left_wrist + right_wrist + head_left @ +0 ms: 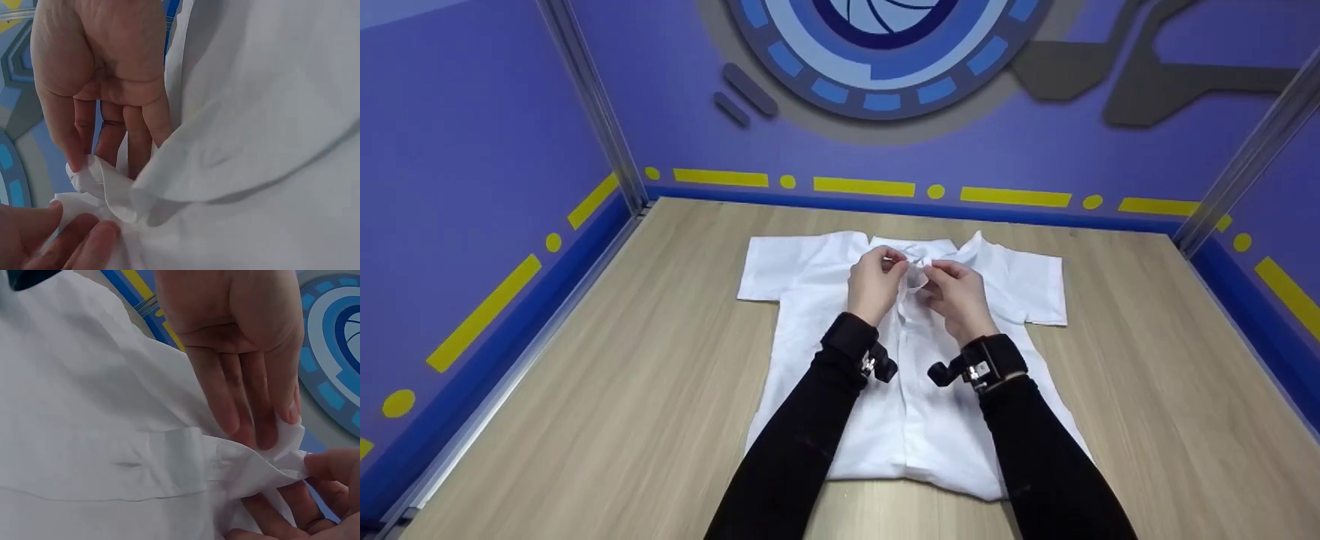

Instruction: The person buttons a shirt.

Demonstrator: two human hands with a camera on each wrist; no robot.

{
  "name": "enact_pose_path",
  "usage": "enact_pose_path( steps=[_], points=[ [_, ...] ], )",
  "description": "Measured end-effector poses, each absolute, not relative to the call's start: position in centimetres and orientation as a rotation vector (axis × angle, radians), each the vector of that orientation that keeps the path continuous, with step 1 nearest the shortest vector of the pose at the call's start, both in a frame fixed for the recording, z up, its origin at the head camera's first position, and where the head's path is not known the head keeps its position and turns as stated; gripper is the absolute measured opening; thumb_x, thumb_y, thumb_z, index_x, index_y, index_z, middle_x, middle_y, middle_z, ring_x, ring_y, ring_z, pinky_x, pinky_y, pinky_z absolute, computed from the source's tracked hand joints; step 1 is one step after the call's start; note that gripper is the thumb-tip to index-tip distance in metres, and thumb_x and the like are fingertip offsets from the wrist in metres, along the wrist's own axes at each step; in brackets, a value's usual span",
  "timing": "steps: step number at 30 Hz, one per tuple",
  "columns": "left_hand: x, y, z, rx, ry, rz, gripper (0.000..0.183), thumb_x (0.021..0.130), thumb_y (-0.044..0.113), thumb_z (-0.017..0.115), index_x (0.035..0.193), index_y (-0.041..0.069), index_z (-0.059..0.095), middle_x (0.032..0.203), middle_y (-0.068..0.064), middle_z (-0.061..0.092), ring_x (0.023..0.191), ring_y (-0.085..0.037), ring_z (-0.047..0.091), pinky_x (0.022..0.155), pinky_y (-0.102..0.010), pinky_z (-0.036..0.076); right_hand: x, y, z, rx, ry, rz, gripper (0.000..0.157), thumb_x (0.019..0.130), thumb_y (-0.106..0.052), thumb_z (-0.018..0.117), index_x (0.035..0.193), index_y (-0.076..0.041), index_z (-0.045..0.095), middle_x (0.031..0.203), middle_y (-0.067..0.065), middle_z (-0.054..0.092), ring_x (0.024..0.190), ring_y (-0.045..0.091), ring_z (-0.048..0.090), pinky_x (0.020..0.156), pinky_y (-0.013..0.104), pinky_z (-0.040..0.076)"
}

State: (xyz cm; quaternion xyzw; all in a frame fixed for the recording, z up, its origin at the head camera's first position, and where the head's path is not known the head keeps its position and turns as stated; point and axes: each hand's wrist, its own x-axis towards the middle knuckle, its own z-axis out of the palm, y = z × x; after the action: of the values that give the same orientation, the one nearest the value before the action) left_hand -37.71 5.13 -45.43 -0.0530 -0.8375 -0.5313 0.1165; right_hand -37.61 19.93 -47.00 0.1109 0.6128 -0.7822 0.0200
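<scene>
A white short-sleeved shirt (pixel 810 345) lies front up, its collar end toward the back wall and its button placket (pixel 911 420) running down the middle. At the neck, my left hand (pixel 876 285) pinches one part of the collar fabric (pixel 115 191) between thumb and fingers. Close beside it, my right hand (pixel 960 296) pinches the other part of the collar (pixel 287 439). Between both hands the cloth is lifted and folded. A buttonhole (pixel 128 464) shows on the front in the right wrist view. Whether a button is held is hidden by the fingers.
The shirt rests on a light wood table (pixel 675 337). Blue-purple panels with yellow marks stand along the back (pixel 997 157) and both sides. Sleeves spread left (pixel 769 266) and right (pixel 1042 285). Both wrists wear black camera straps (pixel 851 336).
</scene>
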Motion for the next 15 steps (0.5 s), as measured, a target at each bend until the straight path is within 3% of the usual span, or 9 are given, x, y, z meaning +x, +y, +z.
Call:
enact_pose_path(
  steps=[3,8,10,15],
  points=[
    [-38.0,5.1,-45.3,-0.208,-2.371,-1.584,0.009,0.091,0.021,0.069,0.095,0.013,0.071,0.088,0.001,0.073,0.082,-0.007,0.068,0.073,-0.024,0.052,-37.6,19.7,-46.8,0.280,1.994,-2.433,0.022,0.092,-0.017,0.067,0.110,-0.007,0.062,0.097,0.004,0.062,0.088,0.021,0.065,0.080,0.040,0.051],
    [-38.0,5.0,-45.6,-0.229,-2.259,-1.938,0.011,0.091,0.013,0.068,0.097,0.004,0.070,0.091,-0.012,0.073,0.083,-0.022,0.072,0.070,-0.033,0.059,-37.3,19.5,-46.8,0.192,2.210,-2.399,0.025,0.090,-0.015,0.069,0.110,-0.001,0.065,0.082,-0.003,0.058,0.071,0.010,0.055,0.068,0.028,0.049],
    [-37.9,4.9,-46.0,-0.207,-2.224,-2.075,0.012,0.091,0.012,0.067,0.098,0.002,0.069,0.092,-0.017,0.073,0.085,-0.028,0.072,0.071,-0.038,0.060,-37.0,19.6,-46.9,0.166,2.257,-2.374,0.026,0.090,-0.014,0.068,0.111,0.002,0.065,0.082,-0.002,0.058,0.074,0.012,0.055,0.070,0.030,0.051],
    [-37.7,4.3,-47.7,-0.182,-2.241,-2.206,0.014,0.090,0.013,0.068,0.100,0.002,0.068,0.091,-0.017,0.073,0.082,-0.031,0.072,0.067,-0.037,0.060,-35.7,19.3,-46.8,0.116,2.305,-2.300,0.027,0.091,-0.008,0.066,0.113,0.007,0.063,0.087,0.003,0.060,0.086,0.025,0.060,0.080,0.039,0.055]
  ],
)
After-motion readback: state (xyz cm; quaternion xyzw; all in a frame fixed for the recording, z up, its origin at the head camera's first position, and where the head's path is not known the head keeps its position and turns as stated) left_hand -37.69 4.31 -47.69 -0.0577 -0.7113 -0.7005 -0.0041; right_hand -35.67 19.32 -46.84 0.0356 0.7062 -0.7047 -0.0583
